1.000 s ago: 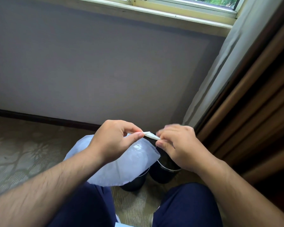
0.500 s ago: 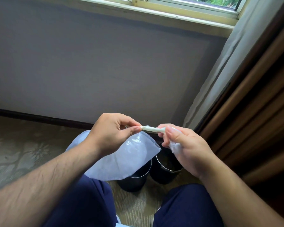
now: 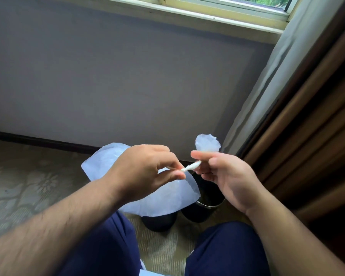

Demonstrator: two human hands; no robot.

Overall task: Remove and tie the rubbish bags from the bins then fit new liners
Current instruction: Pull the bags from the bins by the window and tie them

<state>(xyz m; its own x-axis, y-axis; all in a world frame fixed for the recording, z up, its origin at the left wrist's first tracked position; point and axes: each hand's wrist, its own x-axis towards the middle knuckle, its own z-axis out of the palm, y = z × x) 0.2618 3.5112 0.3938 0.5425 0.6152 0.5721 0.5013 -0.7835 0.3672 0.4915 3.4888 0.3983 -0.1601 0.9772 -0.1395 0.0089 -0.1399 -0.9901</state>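
Observation:
A translucent white rubbish bag [image 3: 163, 198] hangs puffed out below my hands. Its neck is twisted into a thin white cord [image 3: 190, 167] between them. My left hand [image 3: 145, 172] pinches the cord at thumb and forefinger. My right hand [image 3: 225, 176] holds the cord's other end, palm turned up, and the bag's loose tip [image 3: 207, 143] fans out above its fingers. Two dark round bins stand on the floor underneath: one [image 3: 159, 223] mostly hidden by the bag, the other [image 3: 205, 208] to its right with an open dark mouth.
A grey wall with a dark skirting board [image 3: 38, 141] runs behind the bins. A pale curtain [image 3: 267, 80] and brown wooden panelling [image 3: 317, 124] close off the right side. Patterned carpet [image 3: 24, 188] lies to the left. My knees in dark blue trousers [image 3: 223, 251] flank the bins.
My right hand has rolled palm-up and swung the bag's loose tip from below its fingers to above them. The twisted cord has drawn tighter and my left hand keeps its pinch.

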